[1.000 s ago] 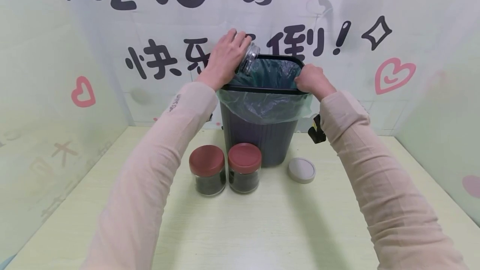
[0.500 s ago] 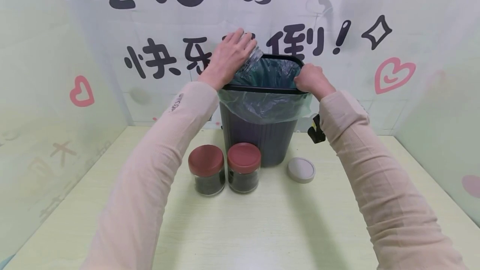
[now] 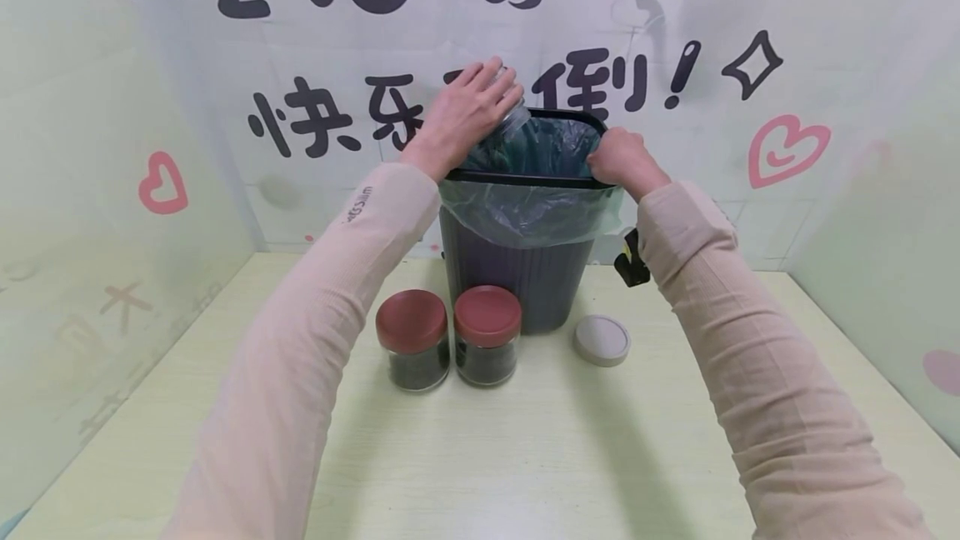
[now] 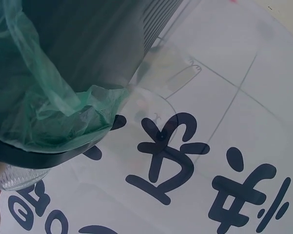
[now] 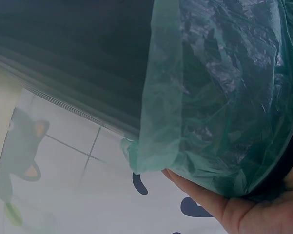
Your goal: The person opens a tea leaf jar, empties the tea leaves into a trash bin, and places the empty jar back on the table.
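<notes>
My left hand [image 3: 468,117] grips a clear jar [image 3: 516,120] over the left side of a dark trash can [image 3: 517,277]. The jar is tilted with its mouth toward the can; most of it is hidden behind my fingers. In the left wrist view, the ribbed glass of the jar [image 4: 24,178] shows just beyond the black rim. A thin green bag [image 3: 525,215] lines the can and hangs over its rim. At the right corner my right hand [image 3: 625,158] grips the rim; the right wrist view shows the thumb [image 5: 197,192] outside, against the bag.
Two jars with red lids and dark contents, a left one [image 3: 412,327] and a right one [image 3: 487,323], stand before the can. A loose grey lid [image 3: 602,340] lies on the table to their right. Behind the can rises a white printed wall [image 3: 675,232].
My left hand has shifted slightly right with the jar, and the jar tips further over the can, showing less of itself. The right hand keeps its place on the rim.
</notes>
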The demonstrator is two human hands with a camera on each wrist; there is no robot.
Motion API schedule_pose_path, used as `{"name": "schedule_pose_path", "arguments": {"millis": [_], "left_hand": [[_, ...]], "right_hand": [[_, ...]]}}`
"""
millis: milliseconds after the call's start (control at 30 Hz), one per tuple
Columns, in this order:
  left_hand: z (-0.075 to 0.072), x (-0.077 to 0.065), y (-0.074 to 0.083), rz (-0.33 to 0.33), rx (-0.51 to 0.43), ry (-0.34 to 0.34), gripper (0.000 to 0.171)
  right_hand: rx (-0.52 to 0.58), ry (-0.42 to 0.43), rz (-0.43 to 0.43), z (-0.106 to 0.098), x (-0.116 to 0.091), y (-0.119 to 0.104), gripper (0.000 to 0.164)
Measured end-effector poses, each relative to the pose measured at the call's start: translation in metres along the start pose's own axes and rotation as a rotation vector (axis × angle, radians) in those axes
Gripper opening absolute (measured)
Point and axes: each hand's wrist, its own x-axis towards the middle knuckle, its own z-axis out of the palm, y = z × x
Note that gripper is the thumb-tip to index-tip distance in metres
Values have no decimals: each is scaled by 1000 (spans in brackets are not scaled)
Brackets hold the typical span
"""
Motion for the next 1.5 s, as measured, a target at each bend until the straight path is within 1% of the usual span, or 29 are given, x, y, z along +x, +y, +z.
{"name": "schedule_pose_path", "arguments": {"millis": [67, 167, 300, 400, 567, 800, 933, 1033, 1100, 1167, 1233, 1367, 1400, 1433, 1467, 1500], "left_hand": [[0, 1, 0, 16, 14, -14, 55], [-1, 1, 0, 44, 36, -36, 56], [-2, 2, -1, 87, 84, -41, 56], [-3, 3, -1, 123, 117, -40, 56], [-4, 6, -3, 188, 196, -43, 59], [-6, 7, -5, 270, 307, 11, 65], [-7, 5, -6, 319, 417, 43, 71], [-6, 4, -7, 352, 504, 86, 72], [-6, 3, -9, 373, 546, 116, 74], [-5, 1, -10, 396, 590, 148, 74], [-5, 0, -11, 424, 634, 177, 75], [-5, 0, -13, 481, 694, 225, 74], [-5, -1, -13, 492, 710, 230, 74], [-5, -1, -13, 504, 721, 231, 75], [-5, -2, -14, 514, 730, 227, 78], [-5, -3, -14, 524, 739, 225, 80]], "right_hand": [[1, 1, -4, 0, 0, 0, 38], [-27, 10, -27, 0, 1, 1, 34], [-75, 16, -53, -1, 1, 0, 26], [-80, 11, -51, -1, 1, 0, 27], [-88, 12, -48, -1, 2, 0, 36], [-130, -1, -56, -3, 2, -1, 39], [-143, -5, -63, -2, 2, 0, 39], [-145, -6, -67, -1, 5, 1, 39], [-149, -7, -67, 1, 11, 3, 40], [-148, -6, -61, 4, 23, 8, 42], [-161, -6, -56, 11, 44, 19, 45], [-202, 52, -56, 36, 106, 52, 46], [-209, 44, -53, 38, 115, 56, 48], [-208, 43, -51, 39, 117, 57, 48], [-204, 45, -52, 38, 114, 56, 47], [-199, 29, -53, 34, 105, 51, 48]]}}
